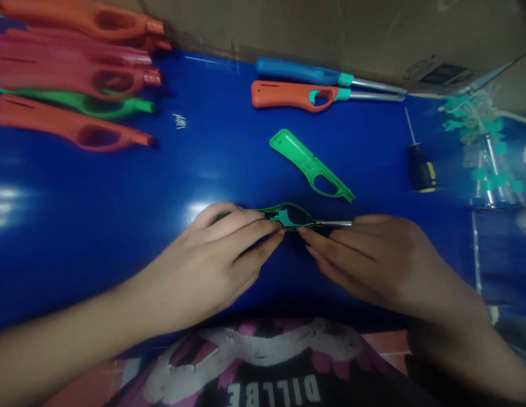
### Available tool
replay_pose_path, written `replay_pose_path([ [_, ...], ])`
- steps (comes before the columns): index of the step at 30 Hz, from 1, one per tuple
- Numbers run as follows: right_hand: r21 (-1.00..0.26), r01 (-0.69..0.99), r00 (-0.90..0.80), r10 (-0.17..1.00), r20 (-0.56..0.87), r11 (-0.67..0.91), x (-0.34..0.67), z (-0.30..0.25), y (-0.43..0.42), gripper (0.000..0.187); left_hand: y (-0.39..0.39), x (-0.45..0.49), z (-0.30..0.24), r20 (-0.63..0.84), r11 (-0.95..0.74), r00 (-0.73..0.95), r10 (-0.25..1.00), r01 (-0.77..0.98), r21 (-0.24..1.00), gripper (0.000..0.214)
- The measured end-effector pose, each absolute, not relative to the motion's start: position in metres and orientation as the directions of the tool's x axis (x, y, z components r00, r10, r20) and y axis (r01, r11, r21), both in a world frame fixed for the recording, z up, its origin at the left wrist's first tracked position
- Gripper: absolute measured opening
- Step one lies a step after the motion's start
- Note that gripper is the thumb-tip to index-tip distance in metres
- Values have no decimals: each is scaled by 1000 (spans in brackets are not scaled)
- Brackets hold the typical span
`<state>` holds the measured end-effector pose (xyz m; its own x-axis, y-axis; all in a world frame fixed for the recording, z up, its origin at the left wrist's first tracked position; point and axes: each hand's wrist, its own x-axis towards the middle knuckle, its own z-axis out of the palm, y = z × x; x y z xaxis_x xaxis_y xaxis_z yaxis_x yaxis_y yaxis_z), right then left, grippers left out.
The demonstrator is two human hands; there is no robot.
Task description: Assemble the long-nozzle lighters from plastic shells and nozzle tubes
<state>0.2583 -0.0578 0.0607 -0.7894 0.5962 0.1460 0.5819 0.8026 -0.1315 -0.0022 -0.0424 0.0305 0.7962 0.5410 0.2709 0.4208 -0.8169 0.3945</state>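
Note:
Between my hands lies an open green lighter half-shell (307,211), with a teal trigger (285,217) and a metal tube (333,224) set in it. My left hand (223,260) is closed around the shell's handle end, its fingertips by the trigger. With its fingers pinched near the neck, my right hand (373,254) holds the metal tube side. A thin wire seems to run near the fingertips, though it is hard to make out. Just beyond my hands, the other green half-shell (305,161) lies with its inside up.
At the back are a blue lighter (301,72) and an orange lighter (288,96). Empty handle shells (46,116) are stacked at the left, near several small screws (179,121). A screwdriver (421,167) and teal-tipped metal tubes (492,169) lie right. Cardboard (331,28) borders the table's far side.

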Motion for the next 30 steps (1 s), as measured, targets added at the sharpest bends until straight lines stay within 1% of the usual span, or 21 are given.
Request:
replay_pose_path([
  [4, -127, 580, -790, 594, 154, 804, 259, 61, -58, 20, -42, -3, 30, 275, -835, 810, 518, 411, 365, 30],
  [9, -126, 559, -804, 573, 160, 820, 259, 60, -57, 19, -42, -4, 30, 254, -836, 821, 512, 408, 367, 30],
  [15, -122, 566, -801, 579, 151, 815, 259, 62, -57, 22, -43, -3, 32, 263, -819, 800, 540, 427, 383, 29],
  [22, -122, 559, -807, 572, 149, 820, 260, 61, -57, 21, -43, -3, 31, 270, -836, 814, 514, 405, 369, 29],
  [30, -121, 568, -804, 581, 129, 814, 258, 60, -57, 20, -42, -3, 32, 264, -838, 817, 512, 408, 361, 30],
])
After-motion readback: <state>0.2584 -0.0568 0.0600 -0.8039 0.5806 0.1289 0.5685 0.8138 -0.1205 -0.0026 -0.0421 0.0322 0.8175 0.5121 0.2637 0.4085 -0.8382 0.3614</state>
